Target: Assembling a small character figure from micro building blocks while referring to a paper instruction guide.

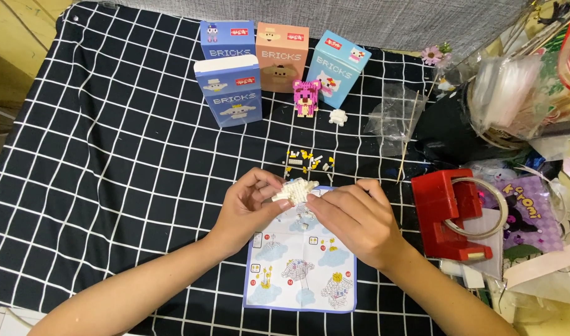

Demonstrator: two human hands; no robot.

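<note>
Working over a black cloth with a white grid (110, 155), draped across the whole table, with a strip of grey fabric (359, 18) running along the far edge and yellowish wall peeking in at the far left corner.

Holding a small white brick build (295, 190) between both hands: left hand (250, 205) pinching its left end with thumb and fingertips, right hand (353, 218) curled over its right end, fingers pressed together on it. Hovering just above the top edge of a pale blue instruction sheet (300, 267) lying flat under the wrists.

Just beyond the fingers, sitting in a loose scatter: tiny white and yellow bricks (306, 160). Further out, standing in a cluster: four character boxes (278, 62), a pink brick figure (306, 96) and a little white brick lump (338, 116). Off past the right hand, sitting close: a red tape dispenser (450, 214).

Not making out much of the build's shape, fingers covering both ends. Right edge turning into a messy pile of plastic bags (509, 93), cut off by the frame and hard to sort out. Elbows cropped at the bottom too.
</note>
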